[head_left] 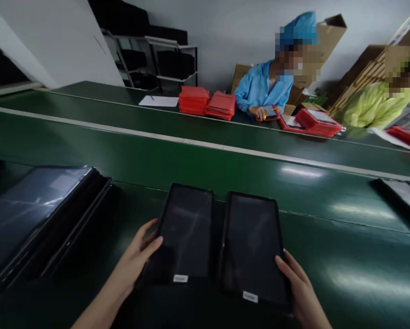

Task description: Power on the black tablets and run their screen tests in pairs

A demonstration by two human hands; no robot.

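Note:
Two black tablets stand side by side in front of me with a narrow gap between them, each with a small white label at its lower edge. My left hand (pixel 139 253) is closed around the left edge of the left tablet (pixel 186 233), thumb on its front. On the other side, my right hand (pixel 299 281) grips the right edge of the right tablet (pixel 252 246), its thumb over the frame. Some of the fingers on both hands are hidden behind the tablets.
Larger dark glossy panels (pixel 36 205) are stacked at the left. Another dark-edged panel (pixel 402 196) lies at the right. Beyond the green belt (pixel 191 155) are red stacks (pixel 194 100), a white sheet (pixel 158 101), a person in blue (pixel 259 84) handling a red-edged item, and a person in yellow (pixel 369 107).

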